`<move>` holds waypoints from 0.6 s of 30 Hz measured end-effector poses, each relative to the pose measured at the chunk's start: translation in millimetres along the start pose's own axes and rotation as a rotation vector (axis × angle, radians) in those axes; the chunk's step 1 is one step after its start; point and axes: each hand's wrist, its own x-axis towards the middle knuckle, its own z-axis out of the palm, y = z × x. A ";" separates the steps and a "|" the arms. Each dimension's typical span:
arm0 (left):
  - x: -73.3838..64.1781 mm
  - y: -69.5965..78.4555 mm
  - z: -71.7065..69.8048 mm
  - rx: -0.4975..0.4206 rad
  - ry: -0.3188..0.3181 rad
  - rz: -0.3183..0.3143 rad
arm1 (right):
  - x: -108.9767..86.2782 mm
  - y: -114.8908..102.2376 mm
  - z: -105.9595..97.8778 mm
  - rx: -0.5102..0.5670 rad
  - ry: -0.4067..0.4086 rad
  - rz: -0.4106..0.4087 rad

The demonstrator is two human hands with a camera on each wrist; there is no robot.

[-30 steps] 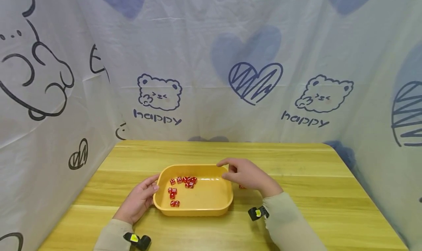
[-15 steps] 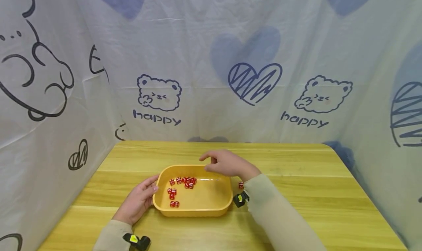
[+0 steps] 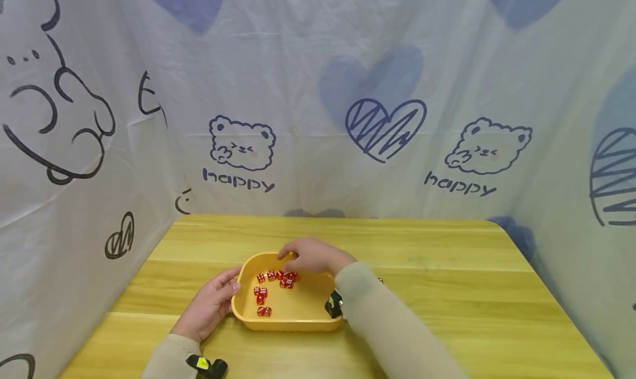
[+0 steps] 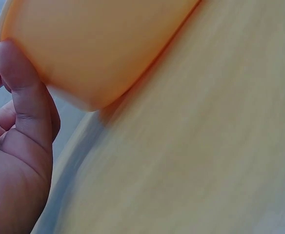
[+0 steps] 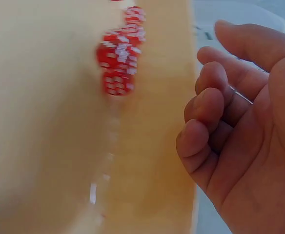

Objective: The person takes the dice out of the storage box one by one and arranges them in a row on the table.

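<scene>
A yellow plastic basin [image 3: 293, 326] stands on the table in the head view. Red dice with white pips [image 3: 287, 280] lie inside it, mostly towards its back and left. My left hand [image 3: 208, 301] grips the left end; in the left wrist view the thumb [image 4: 23, 68] lies against the wall near the rim. Over the back part of the basin reaches my right hand [image 3: 313, 256], thumb and index finger apart, right at the back cluster of dice. The right wrist view shows its fingers [image 5: 203, 105] loosely bent, with nothing between them, beside blurred dice [image 5: 118, 61].
The wooden table [image 3: 457, 290] extends to the right and behind the basin. One die [image 3: 380, 280] lies outside, right of the basin, nearly hidden by the right sleeve [image 3: 392, 324]. A white printed curtain [image 3: 308, 163] encloses the back and sides.
My right hand has moved left from the basin's right end to above the back dice, its sleeve now covering the right end. The left hand and the dice have stayed put.
</scene>
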 end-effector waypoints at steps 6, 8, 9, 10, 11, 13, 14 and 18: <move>0.5 -2.1 -0.3 -0.003 -0.008 0.003 | 8.6 1.2 19.6 0.013 -0.033 0.023; 0.7 -2.2 -0.3 -0.002 -0.008 0.000 | 10.6 2.2 24.1 -0.012 -0.037 0.028; 0.7 -2.0 -0.2 -0.004 -0.006 -0.003 | 11.6 2.9 26.0 -0.025 -0.039 0.030; 0.8 -1.9 -0.1 -0.004 -0.007 -0.006 | 12.3 3.5 27.4 -0.032 -0.044 0.031; 0.8 -1.6 0.2 -0.005 -0.001 -0.009 | 12.9 3.8 28.7 -0.038 -0.049 0.029; 0.6 -1.0 0.8 -0.006 0.008 -0.015 | 14.0 4.9 31.0 -0.048 -0.055 0.027; 0.5 -0.7 1.0 -0.007 0.010 -0.018 | 14.2 5.2 32.0 -0.052 -0.057 0.027; 0.9 -0.4 1.8 -0.008 0.022 -0.025 | 14.6 5.6 35.0 -0.052 -0.050 0.037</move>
